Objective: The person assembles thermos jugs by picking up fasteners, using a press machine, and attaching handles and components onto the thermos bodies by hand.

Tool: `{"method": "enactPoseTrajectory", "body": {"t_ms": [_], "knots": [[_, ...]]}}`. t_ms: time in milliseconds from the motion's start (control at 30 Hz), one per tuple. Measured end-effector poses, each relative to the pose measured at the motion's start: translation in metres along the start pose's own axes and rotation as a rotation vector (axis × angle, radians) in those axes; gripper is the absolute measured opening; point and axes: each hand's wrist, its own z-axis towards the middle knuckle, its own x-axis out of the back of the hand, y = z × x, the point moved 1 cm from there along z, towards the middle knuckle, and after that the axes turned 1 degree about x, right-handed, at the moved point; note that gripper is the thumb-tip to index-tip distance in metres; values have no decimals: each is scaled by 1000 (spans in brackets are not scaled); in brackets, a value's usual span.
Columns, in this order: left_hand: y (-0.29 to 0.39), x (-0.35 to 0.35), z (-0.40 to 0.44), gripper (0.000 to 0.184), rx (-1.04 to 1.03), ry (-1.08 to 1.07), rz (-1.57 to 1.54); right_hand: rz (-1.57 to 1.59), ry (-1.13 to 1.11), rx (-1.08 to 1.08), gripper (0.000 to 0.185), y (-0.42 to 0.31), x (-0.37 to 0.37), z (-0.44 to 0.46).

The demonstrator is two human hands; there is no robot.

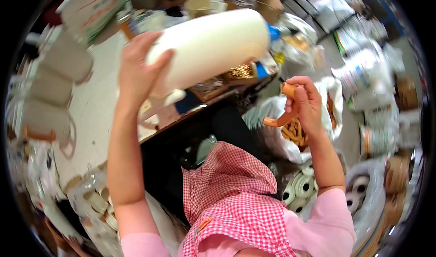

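My left hand (140,68) grips one end of a large white cylindrical container (213,43), thumb and fingers spread around its rim. The container lies tilted on its side in the air above the workbench, its far end pointing right. Off to the right, my right hand (305,103) is closed around a curved orange-brown plastic handle (285,119), whose ends stick out above and below the fingers. Container and handle are apart. Below the handle, a white sack (268,121) holds more orange-brown handles (295,133).
Several beige jugs (50,89) line the left of the pale bench (86,116). A wooden tray of brass-coloured small parts (241,71) sits at the bench edge. White rolled pieces (299,186) fill bags near my right side. Bulging white sacks (363,75) stand on the floor at right.
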Motion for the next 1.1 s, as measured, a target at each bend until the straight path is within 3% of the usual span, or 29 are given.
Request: {"method": "enactPoseTrajectory", "body": {"t_ms": [67,200,267,433,500,700,933,1000,1100], "knots": [[5,-1,-3,51,45,20,73,-67,-125,55,20,-43,-34,38],[10,2,-6,54,127,69,54,-648,-441,283,25,-131,-118,126],[9,5,-6,52,137,37,29,-796,-569,421,32,-139,-157,166],[6,0,-9,57,208,72,33,-976,-715,419,36,-110,-206,210],[7,0,-10,57,239,100,20,-830,-708,216,37,-103,-210,217],[2,-7,-12,52,245,110,45,-795,-623,1,34,-101,-213,206],[4,4,-12,52,280,96,58,-814,-676,2,33,-105,-219,206],[4,9,-9,52,295,-78,-16,-801,-673,9,33,-106,-221,204],[4,1,-14,50,273,78,20,-943,-687,60,35,-108,-220,209]]}}
